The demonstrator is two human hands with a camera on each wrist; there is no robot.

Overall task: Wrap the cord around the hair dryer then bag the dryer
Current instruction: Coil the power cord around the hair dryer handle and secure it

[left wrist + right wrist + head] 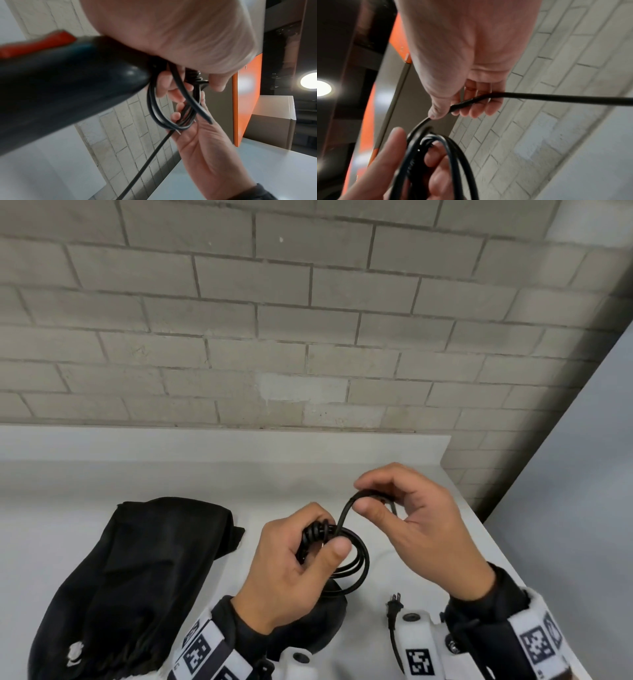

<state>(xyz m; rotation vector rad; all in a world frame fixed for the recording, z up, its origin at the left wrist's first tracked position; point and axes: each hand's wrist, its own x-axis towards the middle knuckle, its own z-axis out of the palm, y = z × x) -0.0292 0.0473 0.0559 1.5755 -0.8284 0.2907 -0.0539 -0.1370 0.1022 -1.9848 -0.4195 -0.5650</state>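
Observation:
My left hand (301, 556) grips the handle end of the black hair dryer (322, 621) together with several loops of black cord (359, 563). The dryer body hangs below that hand, mostly hidden; it fills the left wrist view as a dark barrel (65, 92). My right hand (383, 501) pinches a run of cord (539, 96) between thumb and fingers just above the coil (447, 155). The plug (394, 606) dangles free near the right wrist. A black cloth bag (130, 570) lies flat on the white table (428, 542) to the left.
A grey brick wall (308, 320) stands right behind the table. The table's right edge runs diagonally past my right hand. An orange panel (247, 97) and a cardboard box (274, 119) appear in the wrist views.

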